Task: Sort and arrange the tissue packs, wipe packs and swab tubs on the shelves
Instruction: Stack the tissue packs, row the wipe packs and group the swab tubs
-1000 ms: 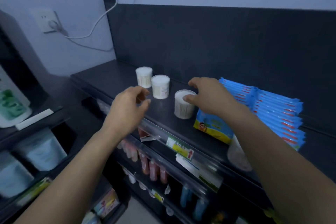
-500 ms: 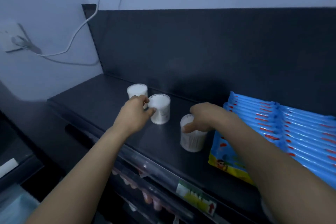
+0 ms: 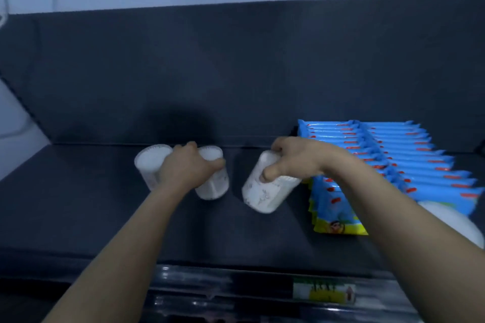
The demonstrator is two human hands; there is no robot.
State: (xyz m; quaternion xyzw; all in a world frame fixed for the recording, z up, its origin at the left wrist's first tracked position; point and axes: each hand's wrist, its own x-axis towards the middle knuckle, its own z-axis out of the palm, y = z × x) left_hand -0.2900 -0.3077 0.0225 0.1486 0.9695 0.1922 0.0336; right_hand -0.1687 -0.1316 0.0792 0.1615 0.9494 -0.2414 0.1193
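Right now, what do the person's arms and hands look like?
Both bare. The left hand and right hand wear no gloves, and no ring, watch or band shows. The left forearm and right forearm are uncovered to the frame's edge, no sleeve in view. The picture is dim and blurred.

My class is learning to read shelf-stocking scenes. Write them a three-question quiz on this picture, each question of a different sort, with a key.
1. True or false: the right hand holds the right tub upright.
2. How many tubs are left of the blue packs? A two; B three; C five.
3. Fill in: the left hand grips the ___ tub.
Key: 1 false, it is tilted; 2 B; 3 middle: the middle tub.
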